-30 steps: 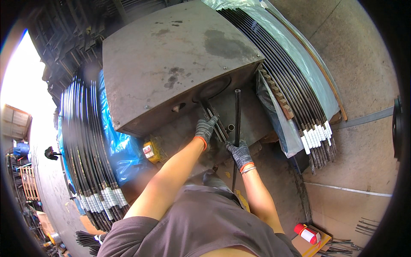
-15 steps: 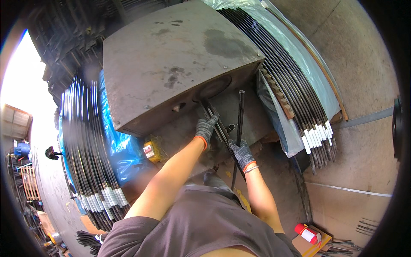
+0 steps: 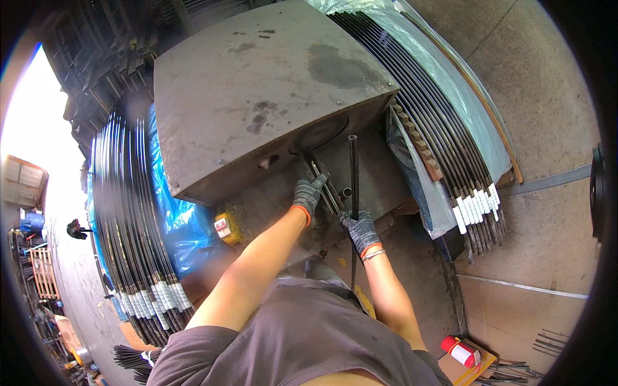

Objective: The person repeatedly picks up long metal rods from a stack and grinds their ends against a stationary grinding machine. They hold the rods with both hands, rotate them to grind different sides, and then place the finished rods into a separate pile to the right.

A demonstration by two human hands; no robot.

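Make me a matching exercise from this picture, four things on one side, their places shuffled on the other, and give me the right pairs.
Things:
1. Left hand
2. Right hand
3. Yellow package
4. Red cylinder

Places:
A. Toward the picture's lower right corner
B. Around the long dark tube
C. Between the blue plastic sheet and the left forearm
D. At the metal bars in front of the big metal box

Right pairs: 1-D, 2-B, 3-C, 4-A.

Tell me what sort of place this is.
Likely a metalworking shop: a metal machine housing, long dark rods in rows either side, and a metal tube in the gloved right hand.
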